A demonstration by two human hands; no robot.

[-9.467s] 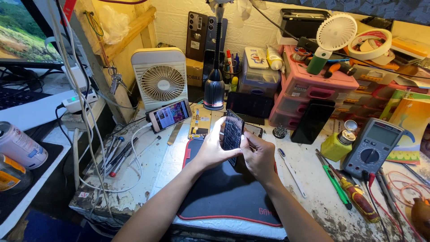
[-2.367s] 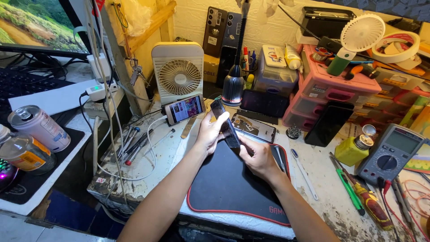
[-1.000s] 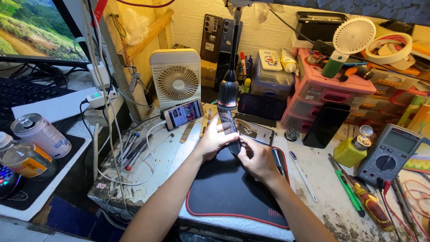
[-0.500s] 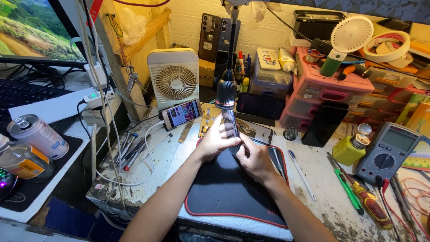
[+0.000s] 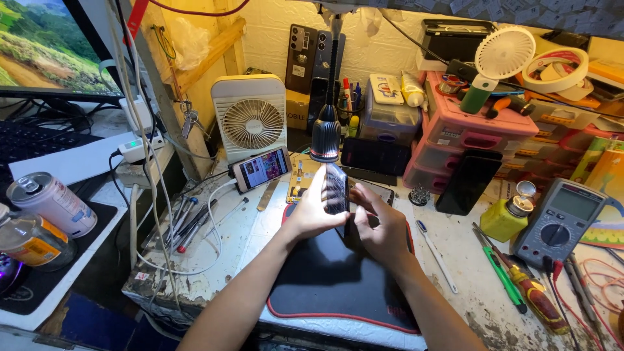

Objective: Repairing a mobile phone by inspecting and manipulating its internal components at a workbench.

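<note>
Left hand (image 5: 312,218) wrapped around a dark phone (image 5: 337,190), thumb side toward camera, phone held upright on edge. Right hand (image 5: 382,224) closed on the same phone from the other side, fingers (image 5: 361,193) pinching its lower edge. Both grips tight on phone, hands touching each other at the phone. Phone lifted above the black mat (image 5: 338,279) with red border, not resting on it. Directly above the grip: black lamp head (image 5: 326,138) on a gooseneck, just over the phone's top. Left of the grip and slightly behind: second phone with lit screen (image 5: 261,168) propped at the foot of a small white fan (image 5: 251,120). Behind the grip: dark phone lying flat (image 5: 377,156). Right of the grip: white-handled tool (image 5: 434,246) on the table (image 5: 468,279), then green screwdriver (image 5: 499,270), yellow bottle (image 5: 510,218), grey multimeter (image 5: 556,224). Far right behind: pink drawer boxes (image 5: 468,133). Far left of the grip: bundle of tweezers and white cable (image 5: 188,224), drink can (image 5: 52,203) well apart.
</note>
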